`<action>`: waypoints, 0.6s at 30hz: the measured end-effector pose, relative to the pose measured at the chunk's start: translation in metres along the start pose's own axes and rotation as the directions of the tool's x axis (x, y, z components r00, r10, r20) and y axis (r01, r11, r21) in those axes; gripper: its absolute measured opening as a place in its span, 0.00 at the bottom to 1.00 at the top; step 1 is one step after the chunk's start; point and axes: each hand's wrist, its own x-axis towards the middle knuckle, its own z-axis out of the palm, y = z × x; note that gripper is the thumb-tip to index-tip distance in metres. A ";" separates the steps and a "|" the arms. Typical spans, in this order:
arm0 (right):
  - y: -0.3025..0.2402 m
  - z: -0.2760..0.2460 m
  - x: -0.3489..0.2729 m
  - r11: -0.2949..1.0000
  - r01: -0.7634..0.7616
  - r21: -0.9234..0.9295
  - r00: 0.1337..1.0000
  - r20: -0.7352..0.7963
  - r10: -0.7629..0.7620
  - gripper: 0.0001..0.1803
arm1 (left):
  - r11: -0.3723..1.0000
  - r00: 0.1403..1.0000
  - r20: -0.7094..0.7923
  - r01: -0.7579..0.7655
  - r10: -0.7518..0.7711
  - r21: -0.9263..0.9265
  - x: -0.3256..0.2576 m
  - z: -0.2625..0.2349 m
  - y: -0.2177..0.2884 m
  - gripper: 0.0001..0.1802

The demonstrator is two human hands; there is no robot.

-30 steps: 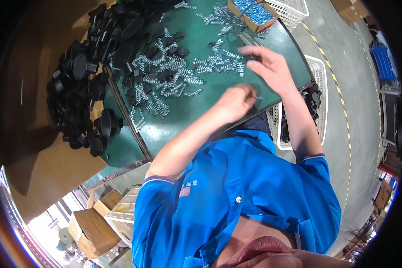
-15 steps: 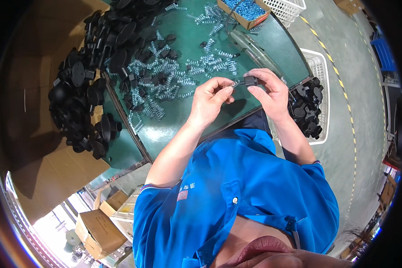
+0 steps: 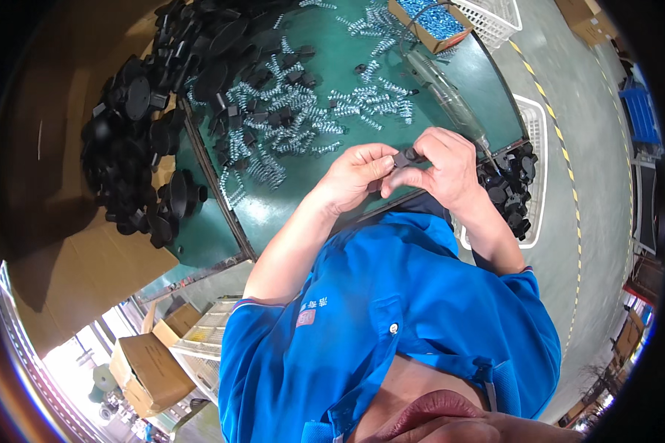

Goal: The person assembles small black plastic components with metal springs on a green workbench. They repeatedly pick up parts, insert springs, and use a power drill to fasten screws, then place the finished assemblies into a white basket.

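Observation:
My left hand (image 3: 355, 173) and my right hand (image 3: 442, 166) meet over the near edge of the green table (image 3: 465, 70). Together they pinch a small black plastic part (image 3: 405, 157), the right hand's fingers wrapped around it and the left hand's fingertips pressed to its end. Several silver metal springs (image 3: 288, 118) lie scattered on the table just beyond my hands. Whether a spring sits between my left fingers is hidden.
A big heap of black plastic parts (image 3: 137, 140) covers the table's left side and a cardboard sheet (image 3: 74, 273). A clear-bodied hand tool (image 3: 451, 100) lies at the right. A box of blue pieces (image 3: 432, 18) stands at the back. A white crate of black parts (image 3: 513, 181) sits beside me on the floor.
My right hand drew back from the springs on the table with a black part. Both hands then came together at the table's near edge, gripping the part between them.

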 end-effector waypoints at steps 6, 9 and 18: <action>-0.004 -0.008 0.026 0.869 -0.087 0.487 0.967 0.250 -0.044 0.35 | 0.995 0.999 0.050 -0.016 0.021 -0.097 -0.027 -0.015 0.002 0.16; -0.012 0.011 0.038 0.820 0.051 0.570 0.934 0.264 -0.241 0.23 | 0.987 0.997 0.045 -0.063 0.070 -0.146 -0.042 -0.022 -0.005 0.14; -0.063 0.072 0.047 0.826 0.054 0.561 0.961 0.194 -0.195 0.13 | 0.952 0.919 -0.305 -0.175 0.250 0.253 -0.113 -0.043 -0.009 0.21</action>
